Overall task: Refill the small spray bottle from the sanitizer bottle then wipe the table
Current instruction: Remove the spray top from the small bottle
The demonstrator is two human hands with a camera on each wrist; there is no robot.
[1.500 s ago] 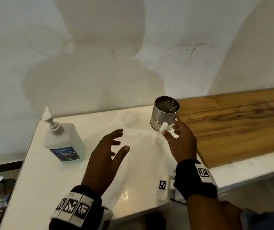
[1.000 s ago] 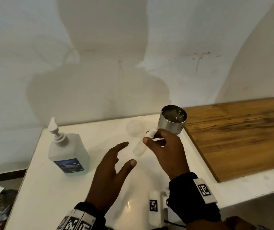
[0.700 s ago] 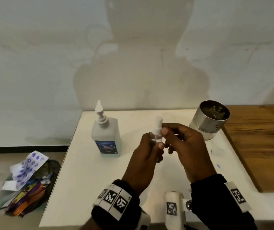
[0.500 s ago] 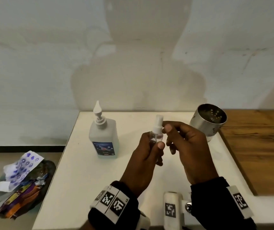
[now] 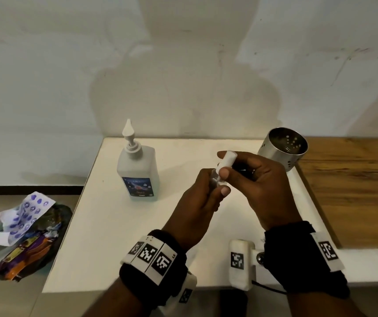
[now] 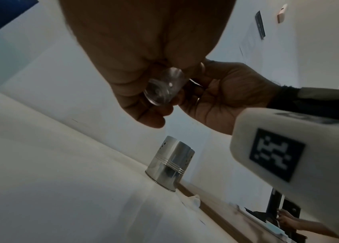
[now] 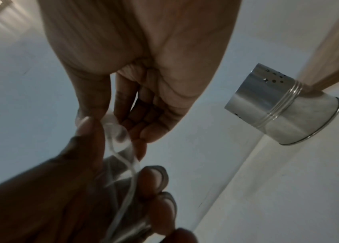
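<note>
Above the white table [image 5: 105, 236], both hands meet on the small spray bottle [image 5: 216, 179]. The left hand [image 5: 197, 209] has its fingers curled round the clear body, whose round base shows below those fingers in the left wrist view. The right hand [image 5: 259, 181] pinches the white spray cap [image 5: 226, 161] between thumb and forefinger; the cap stands tilted just above the left thumb. A thin clear dip tube [image 7: 122, 157] runs from under the right fingertips down into the bottle. The sanitizer bottle [image 5: 137, 172], with a pump top, stands upright on the table left of the left fingers, apart from them. A perforated steel holder [image 5: 282, 154] stands just beyond the right knuckles.
</note>
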